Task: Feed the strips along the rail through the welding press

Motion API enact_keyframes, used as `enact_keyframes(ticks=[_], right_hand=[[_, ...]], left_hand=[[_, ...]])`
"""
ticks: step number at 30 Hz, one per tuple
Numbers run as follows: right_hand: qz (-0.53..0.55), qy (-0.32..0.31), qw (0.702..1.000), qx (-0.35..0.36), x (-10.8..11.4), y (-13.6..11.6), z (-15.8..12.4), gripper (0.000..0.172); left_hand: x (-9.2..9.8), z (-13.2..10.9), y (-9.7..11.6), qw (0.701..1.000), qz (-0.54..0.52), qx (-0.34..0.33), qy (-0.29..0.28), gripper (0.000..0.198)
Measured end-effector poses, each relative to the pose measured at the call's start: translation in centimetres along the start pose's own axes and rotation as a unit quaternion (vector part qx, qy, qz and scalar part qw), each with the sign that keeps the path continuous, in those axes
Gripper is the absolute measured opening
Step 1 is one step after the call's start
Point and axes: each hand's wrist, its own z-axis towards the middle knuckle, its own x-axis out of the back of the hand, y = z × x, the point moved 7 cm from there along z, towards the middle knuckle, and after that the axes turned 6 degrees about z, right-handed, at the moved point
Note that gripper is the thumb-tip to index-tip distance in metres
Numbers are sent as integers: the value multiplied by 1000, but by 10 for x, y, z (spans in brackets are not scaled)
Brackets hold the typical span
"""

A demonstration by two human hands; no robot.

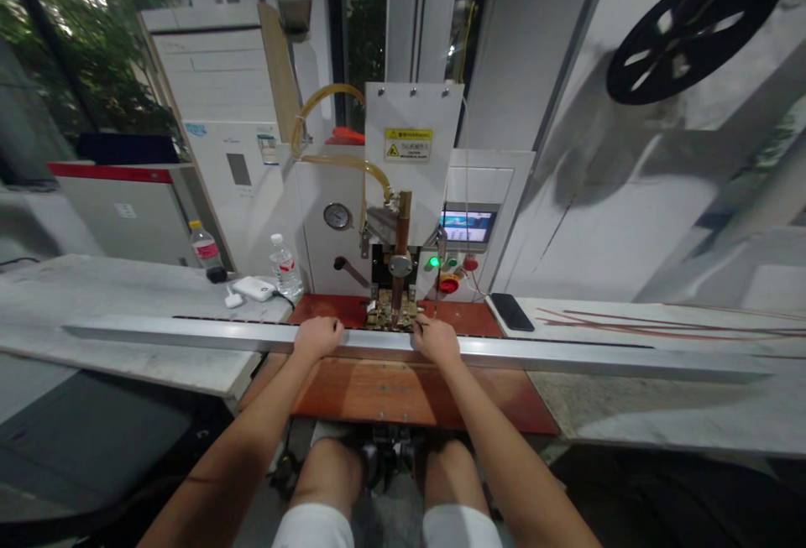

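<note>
A long silvery metal bar (378, 341) lies crosswise in front of me, with a thin dark strip (232, 320) running along its far edge. My left hand (319, 336) is closed over the bar, fingers curled at the strip, left of the machine head. To the right of the head, my right hand (437, 340) is closed the same way, thumb and finger pinched at the strip. Between both hands, the copper-coloured rod (398, 288) of the machine (412, 179) points down at a small metal fixture (378, 310). The fingertips are partly hidden.
A reddish-brown board (378, 388) lies under the bar. Two bottles, one a clear water bottle (285, 267), and a white power bank (253, 288) stand at left. At right lie a phone (511, 311) and thin rods (604, 328). A black reel (696, 28) hangs above.
</note>
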Motion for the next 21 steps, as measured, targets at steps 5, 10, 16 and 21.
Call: enact_keyframes(ticks=[5,10,16,21], right_hand=[[0,6,1000,4,2,-1,0,34],[2,-5,1000,-2,1,0,0,35],[3,-7,1000,-4,1,0,0,34],[1,-13,1000,-10,1,0,0,34]], left_hand=[[2,-1,1,1000,3,5,6,50],[5,-3,2,1000,1,8,2,50],[5,-3,2,1000,-3,7,-3,49],[7,-3,2,1000,-8,13,-2,48]])
